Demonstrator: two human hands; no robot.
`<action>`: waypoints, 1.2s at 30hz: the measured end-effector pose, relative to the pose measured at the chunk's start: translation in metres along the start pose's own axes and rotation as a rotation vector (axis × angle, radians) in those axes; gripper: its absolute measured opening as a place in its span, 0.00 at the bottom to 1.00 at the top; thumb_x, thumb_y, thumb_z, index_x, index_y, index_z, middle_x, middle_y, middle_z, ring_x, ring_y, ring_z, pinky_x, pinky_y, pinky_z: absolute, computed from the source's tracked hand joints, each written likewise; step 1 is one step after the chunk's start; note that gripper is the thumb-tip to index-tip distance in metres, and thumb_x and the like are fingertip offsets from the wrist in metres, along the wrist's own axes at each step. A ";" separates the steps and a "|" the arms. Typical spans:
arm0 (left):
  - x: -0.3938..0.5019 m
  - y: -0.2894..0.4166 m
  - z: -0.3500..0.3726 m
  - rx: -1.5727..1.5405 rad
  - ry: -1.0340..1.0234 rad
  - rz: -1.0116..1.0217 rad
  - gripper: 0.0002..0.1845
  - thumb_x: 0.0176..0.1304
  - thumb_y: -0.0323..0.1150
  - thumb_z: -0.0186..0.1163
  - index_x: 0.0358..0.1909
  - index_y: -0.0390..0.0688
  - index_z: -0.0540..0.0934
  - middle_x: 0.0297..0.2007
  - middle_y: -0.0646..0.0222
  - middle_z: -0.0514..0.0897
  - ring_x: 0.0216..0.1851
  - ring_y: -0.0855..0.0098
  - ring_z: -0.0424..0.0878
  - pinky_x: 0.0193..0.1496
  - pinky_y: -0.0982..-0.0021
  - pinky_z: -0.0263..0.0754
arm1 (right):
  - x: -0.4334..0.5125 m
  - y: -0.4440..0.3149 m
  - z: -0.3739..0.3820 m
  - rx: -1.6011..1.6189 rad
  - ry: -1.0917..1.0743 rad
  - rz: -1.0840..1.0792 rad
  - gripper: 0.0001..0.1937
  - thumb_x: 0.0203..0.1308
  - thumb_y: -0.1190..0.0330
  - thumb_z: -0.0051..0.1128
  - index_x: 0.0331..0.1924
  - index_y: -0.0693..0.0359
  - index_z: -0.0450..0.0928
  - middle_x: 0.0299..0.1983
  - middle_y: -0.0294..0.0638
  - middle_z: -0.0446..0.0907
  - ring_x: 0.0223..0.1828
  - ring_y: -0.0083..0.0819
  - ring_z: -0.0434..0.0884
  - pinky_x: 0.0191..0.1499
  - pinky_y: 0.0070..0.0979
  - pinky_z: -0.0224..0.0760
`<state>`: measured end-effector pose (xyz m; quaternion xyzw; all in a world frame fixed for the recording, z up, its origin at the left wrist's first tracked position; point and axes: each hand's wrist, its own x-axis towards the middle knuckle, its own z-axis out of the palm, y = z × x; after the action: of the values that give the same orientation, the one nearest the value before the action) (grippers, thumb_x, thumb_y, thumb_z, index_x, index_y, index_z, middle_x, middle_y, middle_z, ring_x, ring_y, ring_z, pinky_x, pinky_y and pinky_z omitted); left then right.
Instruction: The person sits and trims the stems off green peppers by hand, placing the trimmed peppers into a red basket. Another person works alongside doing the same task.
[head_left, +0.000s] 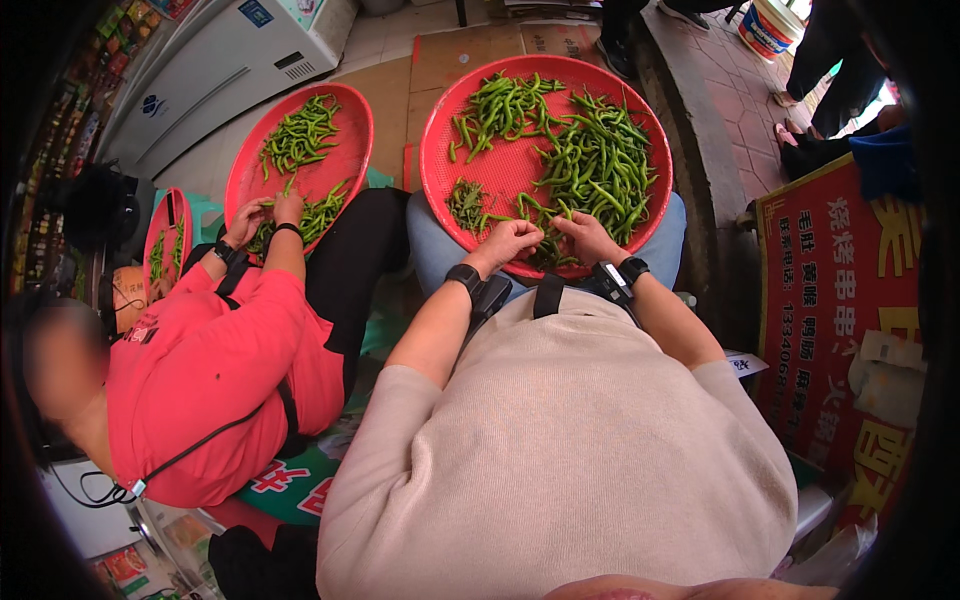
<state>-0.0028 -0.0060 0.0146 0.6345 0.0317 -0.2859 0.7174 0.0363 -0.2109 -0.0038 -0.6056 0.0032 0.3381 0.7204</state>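
A round red plastic basket (487, 169) rests on my lap, holding piles of green chili peppers (600, 157). A small heap of stems and scraps (468, 205) lies at its left side. Over the basket's near part is my left hand (513, 241), its thumb and fingertips pinched together; whether something small is between them cannot be told. Close on its right, my right hand (589, 237) has its fingertips at a green pepper near the rim. More peppers lie just beyond and below both hands. Each wrist bears a black band and a device.
At left, a co-worker in a red shirt (210, 375) handles peppers over another red basket (341, 142). A further red basket (178, 217) stands beyond. A white chest freezer (217, 82) is at upper left, a red sign board (795, 300) at right. People's legs and a bucket (771, 28) show upper right.
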 end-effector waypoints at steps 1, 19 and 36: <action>0.000 0.000 0.000 -0.012 0.005 -0.006 0.09 0.60 0.36 0.59 0.36 0.41 0.76 0.29 0.76 0.78 0.28 0.84 0.74 0.33 0.82 0.70 | 0.003 0.000 -0.001 -0.021 0.010 0.002 0.12 0.59 0.61 0.53 0.35 0.62 0.72 0.23 0.36 0.74 0.20 0.24 0.73 0.20 0.20 0.65; 0.039 0.000 -0.029 0.581 0.470 0.482 0.24 0.46 0.33 0.63 0.49 0.40 0.75 0.46 0.59 0.77 0.45 0.65 0.75 0.49 0.70 0.70 | -0.028 -0.013 0.004 0.314 0.049 0.009 0.08 0.61 0.66 0.41 0.35 0.61 0.69 0.28 0.39 0.73 0.35 0.36 0.77 0.40 0.33 0.74; 0.021 0.002 -0.021 -0.074 0.271 -0.041 0.12 0.57 0.27 0.58 0.44 0.42 0.74 0.28 0.77 0.76 0.27 0.84 0.73 0.28 0.82 0.71 | -0.022 -0.005 -0.001 0.461 0.064 0.043 0.07 0.60 0.69 0.48 0.38 0.63 0.71 0.26 0.37 0.71 0.29 0.28 0.74 0.35 0.30 0.73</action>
<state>0.0224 0.0055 0.0039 0.6396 0.1517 -0.2109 0.7235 0.0225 -0.2221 0.0098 -0.4351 0.1162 0.3244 0.8318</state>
